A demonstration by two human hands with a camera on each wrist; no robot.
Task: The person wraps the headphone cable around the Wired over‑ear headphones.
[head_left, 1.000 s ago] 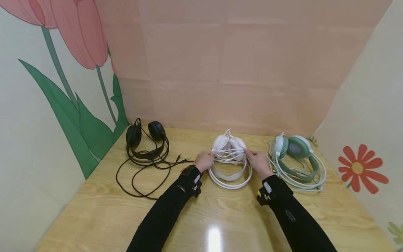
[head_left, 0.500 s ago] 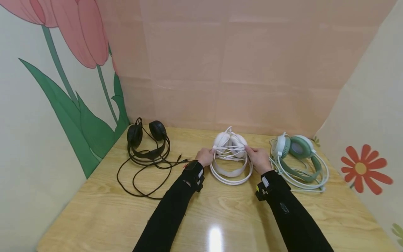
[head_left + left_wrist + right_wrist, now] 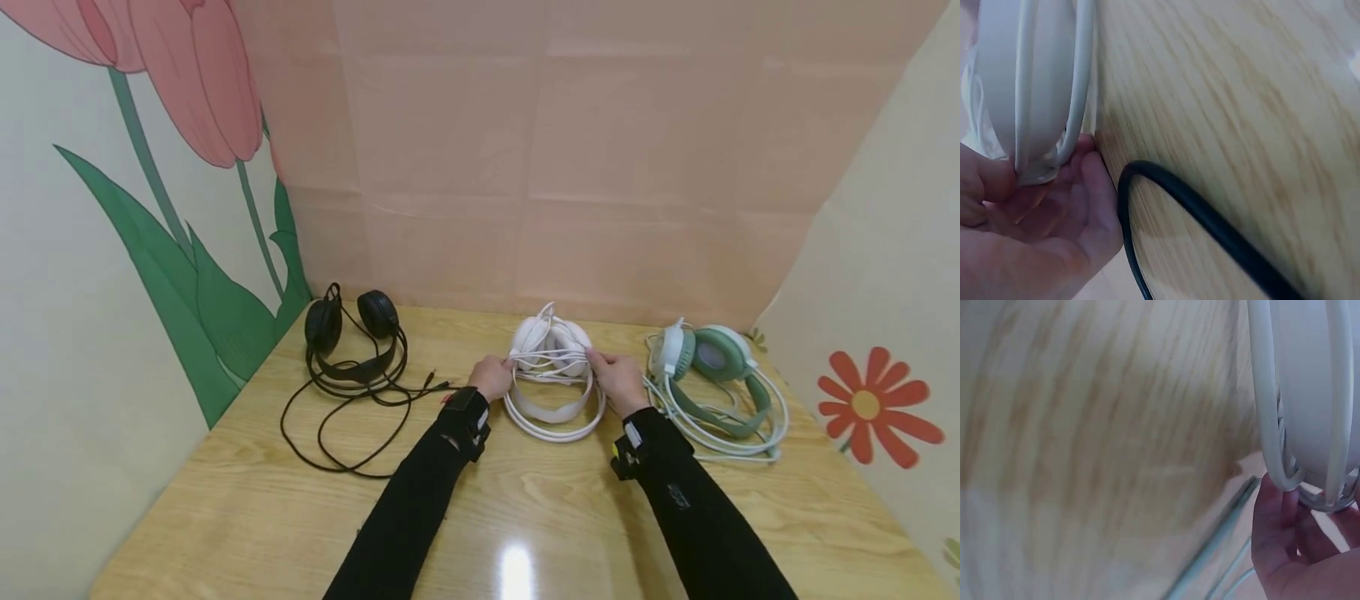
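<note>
A pair of white headphones [image 3: 572,335] lies at the middle of the table, its cable wound in several strands across it. My left hand [image 3: 491,377] holds its left side; in the left wrist view the thumb and curled fingers [image 3: 1099,181] pinch the lower end by the white band. On the opposite side, my right hand [image 3: 618,383] grips the headphones, and the right wrist view shows its fingers [image 3: 1272,515] under the white loops. Parts of the right thumb fall outside that view.
Black headphones [image 3: 324,327] with a loosely looped cable [image 3: 341,469] lie to the left, the cable reaching my left hand. Green-and-white headphones [image 3: 720,358] lie close by my right hand. A pink-covered wall [image 3: 525,167] borders the wooden table [image 3: 300,533] at the back.
Both hands keep their hold on the white headphones, which have barely moved. The whole head view has shifted slightly.
</note>
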